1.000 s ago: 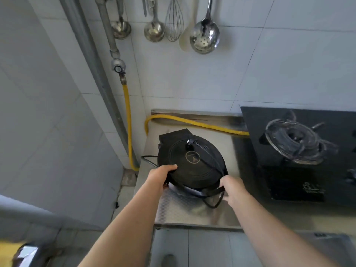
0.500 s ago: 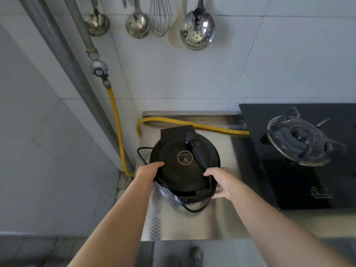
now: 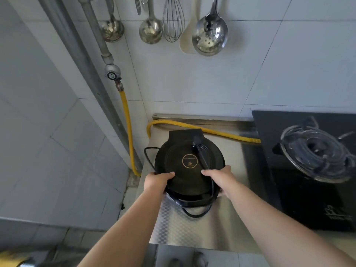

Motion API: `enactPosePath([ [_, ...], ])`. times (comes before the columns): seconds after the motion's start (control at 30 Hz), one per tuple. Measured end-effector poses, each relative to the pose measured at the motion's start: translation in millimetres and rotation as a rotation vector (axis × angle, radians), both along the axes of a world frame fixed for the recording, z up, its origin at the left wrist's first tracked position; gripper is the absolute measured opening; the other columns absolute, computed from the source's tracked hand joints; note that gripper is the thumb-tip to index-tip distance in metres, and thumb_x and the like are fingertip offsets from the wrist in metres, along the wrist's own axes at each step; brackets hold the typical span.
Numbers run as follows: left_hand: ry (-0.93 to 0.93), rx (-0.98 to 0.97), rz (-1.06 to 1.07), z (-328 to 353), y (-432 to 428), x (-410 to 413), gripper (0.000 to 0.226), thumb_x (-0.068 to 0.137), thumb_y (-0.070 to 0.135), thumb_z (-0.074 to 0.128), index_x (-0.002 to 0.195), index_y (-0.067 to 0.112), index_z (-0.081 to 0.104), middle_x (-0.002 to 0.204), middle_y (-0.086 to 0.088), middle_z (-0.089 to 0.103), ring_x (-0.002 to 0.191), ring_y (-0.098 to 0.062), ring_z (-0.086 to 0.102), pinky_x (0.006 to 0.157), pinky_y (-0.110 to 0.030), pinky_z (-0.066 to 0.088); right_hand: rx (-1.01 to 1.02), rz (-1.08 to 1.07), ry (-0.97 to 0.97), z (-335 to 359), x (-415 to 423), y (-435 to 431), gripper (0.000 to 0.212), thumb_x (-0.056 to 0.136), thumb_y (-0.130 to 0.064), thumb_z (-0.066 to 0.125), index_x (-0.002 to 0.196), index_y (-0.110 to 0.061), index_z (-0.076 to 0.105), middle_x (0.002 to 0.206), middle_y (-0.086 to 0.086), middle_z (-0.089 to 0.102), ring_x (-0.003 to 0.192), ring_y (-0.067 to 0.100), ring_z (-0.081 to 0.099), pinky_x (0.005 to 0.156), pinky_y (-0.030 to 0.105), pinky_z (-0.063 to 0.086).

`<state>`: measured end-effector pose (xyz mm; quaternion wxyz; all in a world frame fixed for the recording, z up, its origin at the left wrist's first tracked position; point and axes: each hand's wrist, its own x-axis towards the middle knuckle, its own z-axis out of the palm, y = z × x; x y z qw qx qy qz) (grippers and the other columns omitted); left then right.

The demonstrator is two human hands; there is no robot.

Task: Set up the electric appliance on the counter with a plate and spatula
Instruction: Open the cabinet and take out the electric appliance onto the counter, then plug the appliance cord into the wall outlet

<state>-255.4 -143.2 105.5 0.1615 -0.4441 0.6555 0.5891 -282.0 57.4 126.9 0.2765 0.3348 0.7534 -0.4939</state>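
- The left hand (image 3: 157, 181) wraps the near-left rim of the round black electric appliance (image 3: 189, 164), thumb on the lid, its grip pressed around the edge.
- The right hand (image 3: 219, 177) clasps the near-right rim, fingers over the lid, thumb side hidden beneath; its grip is likewise closed on the appliance.
- The appliance sits on the embossed stainless-steel worktop (image 3: 173, 228), close to the left edge, its hinge block toward the wall.
- A black power cord (image 3: 202, 157) lies across the lid with its plug near the hinge, runs down under the right hand, and loops onto the worktop in front; another loop overhangs the left edge.
- Bare worktop lies in front of the appliance up to the near edge, and a narrower strip on the right up to the black glass gas hob (image 3: 308, 170).
- A yellow corrugated gas hose (image 3: 221, 132) runs just behind the appliance along the wall.
- Steel ladles, a whisk and a slotted spoon (image 3: 210, 33) hang on the tiled wall, well above.
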Motion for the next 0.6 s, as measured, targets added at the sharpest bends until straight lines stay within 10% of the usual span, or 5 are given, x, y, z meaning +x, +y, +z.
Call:
enactPosePath([
  [0.4, -0.003, -0.087, -0.008, 5, -23, -48, 0.062, 0.071, 0.025, 0.083, 0.125, 0.008, 0.056, 0.114, -0.011, 0.066, 0.103, -0.032, 0.064, 0.091, -0.046, 0.056, -0.021, -0.009, 0.025, -7, -28, -21, 0.062, 0.074, -0.028, 0.078, 0.111, -0.021, 0.028, 0.134, 0.015, 0.046, 0.112, 0.039, 0.055, 0.058, 0.040, 0.059],
  [0.6, -0.022, -0.106, -0.082, 10, -25, -56, 0.060, 0.075, 0.027, 0.080, 0.126, 0.008, 0.054, 0.111, -0.010, 0.064, 0.096, -0.030, 0.062, 0.087, -0.043, 0.057, 0.296, 0.164, 0.124, -3, -37, -21, 0.089, 0.072, -0.042, 0.078, 0.141, -0.016, 0.028, 0.139, 0.014, 0.039, 0.125, 0.036, 0.047, 0.092, 0.044, 0.049],
])
